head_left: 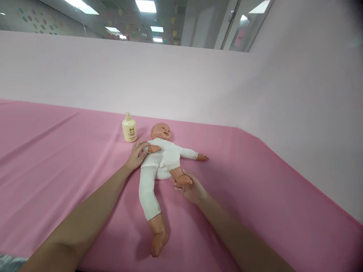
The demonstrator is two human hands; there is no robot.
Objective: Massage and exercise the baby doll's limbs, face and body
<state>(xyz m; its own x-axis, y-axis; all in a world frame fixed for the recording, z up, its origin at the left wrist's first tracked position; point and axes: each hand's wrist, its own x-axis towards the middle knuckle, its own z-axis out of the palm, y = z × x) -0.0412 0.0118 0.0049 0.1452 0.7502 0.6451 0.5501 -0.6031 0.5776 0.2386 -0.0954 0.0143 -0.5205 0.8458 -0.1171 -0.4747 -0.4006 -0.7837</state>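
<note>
A baby doll (161, 151) in a white cloth body lies on its back on the pink sheet, its head toward the wall. My left hand (138, 154) is at the doll's arm on the left, fingers closed around its sleeve; the fingertips are partly hidden. The doll's small hand (154, 149) rests over its chest. With my right hand (188, 189) I grip the doll's raised foot (183, 179) from below, that leg bent up toward the belly. The other leg (148, 192) stretches out toward me.
A pale yellow pump bottle (129, 129) stands left of the doll's head. The pink sheet (70, 158) covers the surface up to a white wall (127, 75) behind and at the right. Above the wall is a window (159, 22) with reflected ceiling lights.
</note>
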